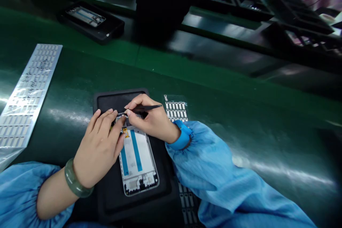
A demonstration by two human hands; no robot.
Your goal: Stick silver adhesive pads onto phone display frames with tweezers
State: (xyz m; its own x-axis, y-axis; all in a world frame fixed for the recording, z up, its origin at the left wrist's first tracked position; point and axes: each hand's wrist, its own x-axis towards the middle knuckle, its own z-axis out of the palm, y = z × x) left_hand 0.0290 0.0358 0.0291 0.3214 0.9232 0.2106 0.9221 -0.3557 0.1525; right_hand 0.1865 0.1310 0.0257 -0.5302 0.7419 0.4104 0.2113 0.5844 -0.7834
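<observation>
While I'm standing here, the right hand (152,119) has dark tweezers (149,107) pinched between thumb and fingers, tips down by the top end of a phone frame (146,156). Too small to tell if those tips have anything in them. The left hand (97,148) lies over the frame's upper left edge, fingertips close to the tweezer tips; can't tell whether it's actually gripping or just resting there.

The frame lies a bit slanted on a black tray (165,185), with two blue strips (136,151) down its pale back and an orange flex (125,133) right next to the left thumb. Just right of the tray there's a sheet of small white tabs (176,110), partly tucked under the right arm. Way over left is a long silvery sheet (29,91) with handwriting on it, and further back a second tray (112,30) holds another frame (85,16).
</observation>
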